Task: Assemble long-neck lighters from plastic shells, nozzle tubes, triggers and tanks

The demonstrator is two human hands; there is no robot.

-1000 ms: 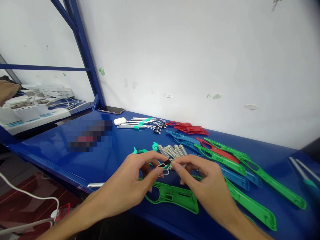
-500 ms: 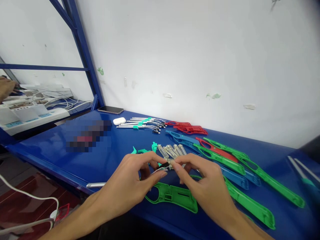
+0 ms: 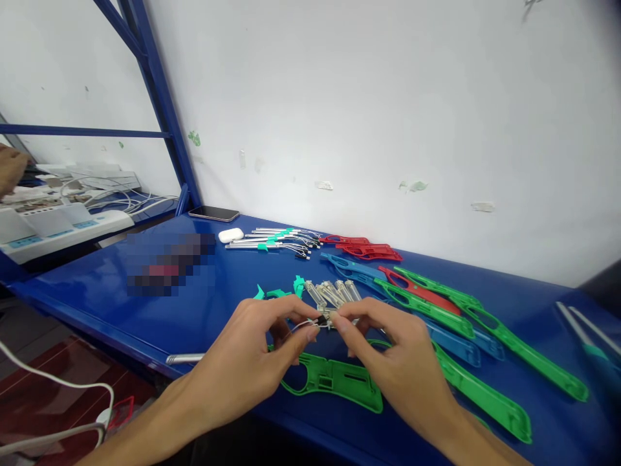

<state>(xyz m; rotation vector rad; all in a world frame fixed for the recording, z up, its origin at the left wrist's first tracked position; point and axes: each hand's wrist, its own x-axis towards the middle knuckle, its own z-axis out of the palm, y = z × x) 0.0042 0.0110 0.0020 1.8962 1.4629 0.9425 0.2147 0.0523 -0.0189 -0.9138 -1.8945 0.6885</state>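
Note:
My left hand [image 3: 272, 346] pinches a small black piezo igniter [image 3: 322, 320] with thin white wires, between thumb and forefinger. My right hand [image 3: 388, 340] has its thumb and forefinger closed at the other end of that igniter; fingertips hide what exactly they grip. Beneath both hands lies a green lighter shell half [image 3: 334, 382], inner side up. Just behind the fingers sit several clear fuel tanks [image 3: 334, 292] and teal triggers [image 3: 299, 285]. A silver tube [image 3: 184, 358] pokes out past my left wrist.
Metal tubes with wires [image 3: 257, 244] lie in a row at the back, beside a white case [image 3: 231, 235] and a phone [image 3: 214, 213]. Red shell halves [image 3: 369, 250], blue ones [image 3: 456, 345] and green ones [image 3: 528, 349] spread rightward. Another person's hand [image 3: 12, 169] shows far left.
My left fingertips have shifted slightly on the igniter and wires, and less of the black part shows. My right hand stays nearly still. The other person's hand at far left has moved.

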